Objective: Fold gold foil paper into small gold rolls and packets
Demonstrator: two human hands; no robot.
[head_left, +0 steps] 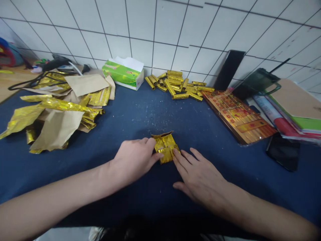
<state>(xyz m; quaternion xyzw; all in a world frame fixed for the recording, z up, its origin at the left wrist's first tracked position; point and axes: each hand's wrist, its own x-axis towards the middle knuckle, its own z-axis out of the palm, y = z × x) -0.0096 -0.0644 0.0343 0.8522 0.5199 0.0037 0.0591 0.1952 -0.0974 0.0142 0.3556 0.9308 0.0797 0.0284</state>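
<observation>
A small folded piece of gold foil paper [165, 146] lies on the dark blue tabletop, creased into squares, with a brown backing showing at its raised far flap. My left hand [136, 155] pinches its left side, the thumb on the near part and the other fingers curled at the far-left corner. From the right, my right hand [198, 170] rests its fingertips on the near-right edge, fingers stretched out and apart. What lies beneath the left fingers is hidden.
Crumpled gold and brown paper [60, 125] is heaped at left, near black cords. Behind stand a green tissue box [124, 73] and a pile of gold paper rolls [177, 85]. To the right are an orange-gold patterned packet [240, 117], a dark mug [259, 82] and a phone [283, 152].
</observation>
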